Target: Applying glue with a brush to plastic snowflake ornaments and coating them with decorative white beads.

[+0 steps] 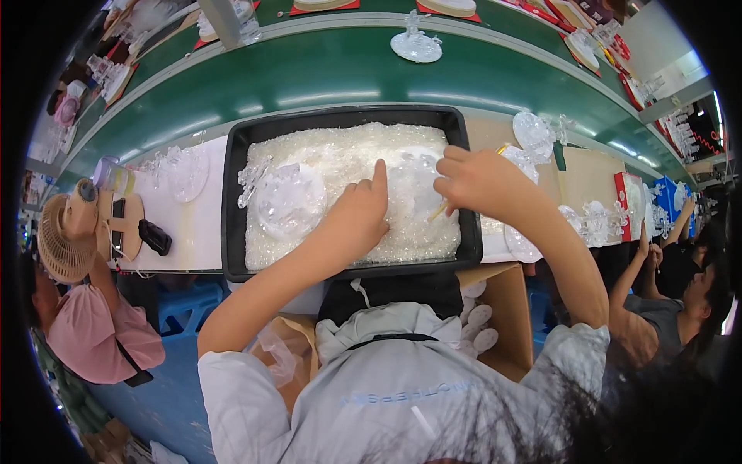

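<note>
Clear round ornament point(416, 174), toward three o'clock in the black tray point(235, 209), and the right hand point(470, 179) is at its edge, fingers pinched narrow on a thin yellow stick point(438, 211)! Midway on this piece, I'd say; nothing marks it finished. Right forearm slants in from four, wrist bent inward. Left hand point(362, 213) from seven, index finger aimed at twelve, the rest curled; gripping anything? Can't tell. Sparkly beads point(328, 147) all round, a second disc point(290, 199) at nine, untouched; whether it's done, no telling.
</note>
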Demonstrator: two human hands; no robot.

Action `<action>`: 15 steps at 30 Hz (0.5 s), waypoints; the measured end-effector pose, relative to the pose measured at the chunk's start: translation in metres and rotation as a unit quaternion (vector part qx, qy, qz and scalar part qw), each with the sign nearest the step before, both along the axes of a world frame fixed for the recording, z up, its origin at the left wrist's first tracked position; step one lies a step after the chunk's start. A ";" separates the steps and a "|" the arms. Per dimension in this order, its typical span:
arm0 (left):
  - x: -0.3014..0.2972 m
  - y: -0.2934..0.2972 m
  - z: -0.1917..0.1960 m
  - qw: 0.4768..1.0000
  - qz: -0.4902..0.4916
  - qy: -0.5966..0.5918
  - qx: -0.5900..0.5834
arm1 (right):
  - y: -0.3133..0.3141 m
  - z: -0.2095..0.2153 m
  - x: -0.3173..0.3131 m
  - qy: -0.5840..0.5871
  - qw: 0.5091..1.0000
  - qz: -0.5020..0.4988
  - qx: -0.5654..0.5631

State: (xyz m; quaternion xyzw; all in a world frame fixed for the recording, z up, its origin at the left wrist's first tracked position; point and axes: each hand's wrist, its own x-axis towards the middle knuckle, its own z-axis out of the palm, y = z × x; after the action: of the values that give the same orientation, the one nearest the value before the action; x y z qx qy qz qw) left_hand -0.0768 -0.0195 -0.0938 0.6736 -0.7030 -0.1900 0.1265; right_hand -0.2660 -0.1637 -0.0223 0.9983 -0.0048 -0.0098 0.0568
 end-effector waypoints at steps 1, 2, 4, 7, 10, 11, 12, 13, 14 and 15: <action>0.000 0.001 -0.004 0.997 0.000 0.071 -0.019 | 0.005 -0.002 0.000 -0.007 1.000 0.011 0.000; 0.001 0.001 -0.007 0.997 0.006 0.072 -0.019 | 0.009 -0.004 0.001 -0.013 1.000 0.021 0.001; -0.003 0.001 0.009 0.975 0.011 0.221 -0.035 | 0.015 -0.007 0.001 -0.011 1.000 0.011 0.009; 0.007 0.008 0.016 0.971 -0.007 0.167 -0.174 | 0.016 0.001 0.000 -0.035 0.998 -0.028 0.044; 0.010 0.017 0.003 0.999 0.007 0.008 -0.043 | 0.013 0.006 -0.002 -0.011 0.997 -0.052 0.054; 0.007 0.017 0.001 0.999 0.006 0.010 -0.044 | 0.015 0.005 0.001 0.008 0.996 -0.058 0.062; 0.004 0.014 -0.003 1.000 0.018 0.018 -0.012 | 0.017 0.002 0.006 0.027 0.995 -0.062 0.070; 0.004 0.013 -0.004 0.999 0.031 0.026 0.019 | 0.020 0.001 0.010 0.027 0.995 -0.062 0.070; 0.007 0.010 -0.005 0.999 0.032 0.026 0.019 | 0.024 -0.001 0.013 0.020 0.992 -0.078 0.099; 0.010 0.006 -0.005 0.994 0.060 0.085 0.025 | 0.028 -0.001 0.014 0.013 0.987 -0.097 0.127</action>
State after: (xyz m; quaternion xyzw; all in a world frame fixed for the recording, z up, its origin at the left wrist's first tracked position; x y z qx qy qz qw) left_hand -0.0664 -0.0138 -0.0987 0.6987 -0.6431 -0.2562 0.1805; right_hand -0.2522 -0.1358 -0.0235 0.9920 -0.1000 -0.0289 -0.0719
